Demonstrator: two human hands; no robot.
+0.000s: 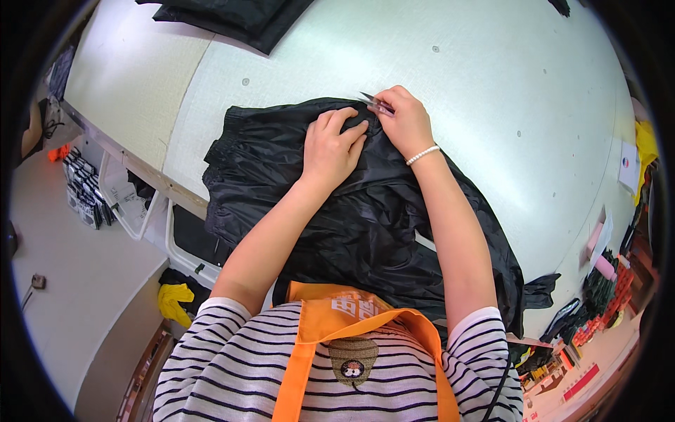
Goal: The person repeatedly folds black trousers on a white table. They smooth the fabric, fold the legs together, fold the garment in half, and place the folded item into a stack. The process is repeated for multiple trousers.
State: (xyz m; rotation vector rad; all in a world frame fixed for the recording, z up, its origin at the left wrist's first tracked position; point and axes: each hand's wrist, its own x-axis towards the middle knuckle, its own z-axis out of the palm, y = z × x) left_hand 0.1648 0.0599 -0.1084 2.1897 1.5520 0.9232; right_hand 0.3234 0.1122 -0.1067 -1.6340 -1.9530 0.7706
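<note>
A black garment [380, 211] of thin, shiny fabric lies rumpled on the pale table in front of me, its gathered elastic edges toward the left. My left hand [333, 146] rests on its upper part, fingers bent and gripping the cloth near the far edge. In my right hand [408, 119], closed just beside the left, is a pair of small thread snips [380, 105]. Their dark pointed blades stick out to the left, over the garment's far edge. The fold under my left fingertips is partly hidden.
Another folded black cloth [232, 21] lies at the table's far left. Beyond the left table edge [144, 169] are white-framed bins [126, 197] and stacked black packages [84, 190] on the floor. A yellow cloth [174, 302] hangs low at the left. Coloured goods crowd the right side.
</note>
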